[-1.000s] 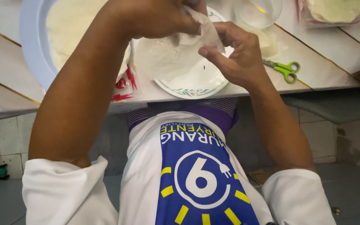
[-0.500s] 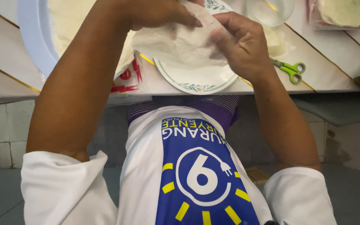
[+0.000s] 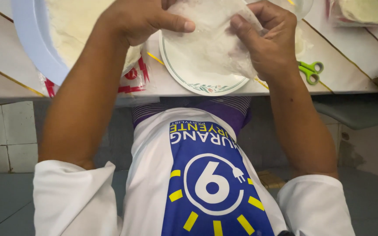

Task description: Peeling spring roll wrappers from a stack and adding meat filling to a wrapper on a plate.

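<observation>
Hands meet over a white plate (image 3: 189,72) with a green rim line and a small flower pattern, set at the near edge of the table (image 3: 5,65). Left hand (image 3: 143,17) pinches the left edge of a thin white sheet (image 3: 211,39) between thumb and fingers. Right hand (image 3: 270,41) grips the sheet's right side, fingers curled. Sheet hangs above the plate; contact with it cannot be told. Blue tray (image 3: 33,41) lies left. Green scissors (image 3: 310,72) lie just right of the right hand.
</observation>
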